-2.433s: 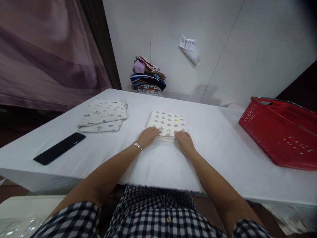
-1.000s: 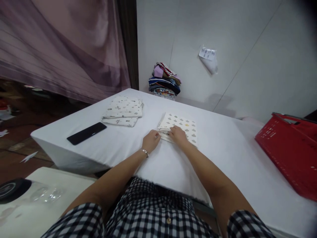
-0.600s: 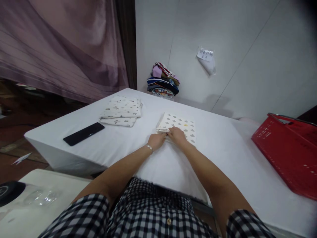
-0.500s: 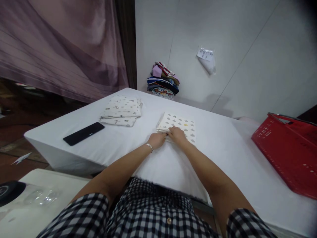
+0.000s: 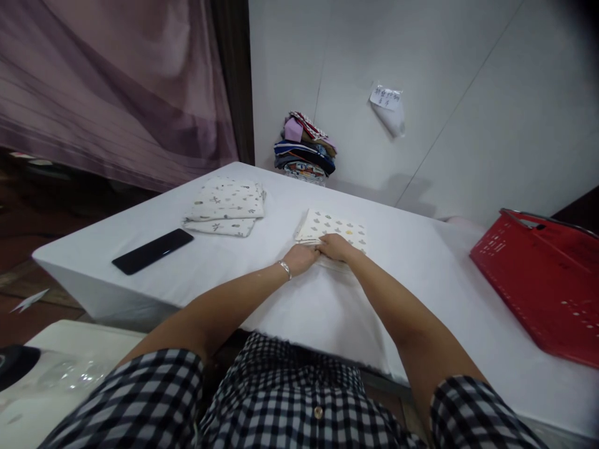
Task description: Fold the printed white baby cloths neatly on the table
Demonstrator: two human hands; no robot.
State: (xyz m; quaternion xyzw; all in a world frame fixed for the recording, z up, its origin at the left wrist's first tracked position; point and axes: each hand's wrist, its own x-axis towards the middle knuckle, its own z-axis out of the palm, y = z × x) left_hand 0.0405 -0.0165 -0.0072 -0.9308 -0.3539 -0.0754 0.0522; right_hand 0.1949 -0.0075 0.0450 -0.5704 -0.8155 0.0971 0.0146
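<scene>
A folded white cloth (image 5: 334, 227) with rows of small grey prints and one yellow print lies on the white-covered table (image 5: 299, 312). At its near edge, my left hand (image 5: 302, 257), with a silver bracelet on the wrist, has its fingers closed on the cloth's layers. Right beside it, my right hand (image 5: 334, 247) grips the same edge, its thumb side against the left fingers. The fingertips of both hands are partly hidden. A second folded white cloth (image 5: 224, 202) with a sparse grey pattern rests further left, apart from my hands.
A black phone-like slab (image 5: 153, 251) lies at the table's left. At the right stands a red plastic basket (image 5: 538, 280). Behind the table rises a stack of folded clothes (image 5: 305, 149) against the wall. A pale surface (image 5: 93, 337) with clear plastic items is at lower left.
Both hands stay on the near edge of the cloth, with the right hand shifted slightly and its near edge turned under the fingers. The whole view has moved a little.
</scene>
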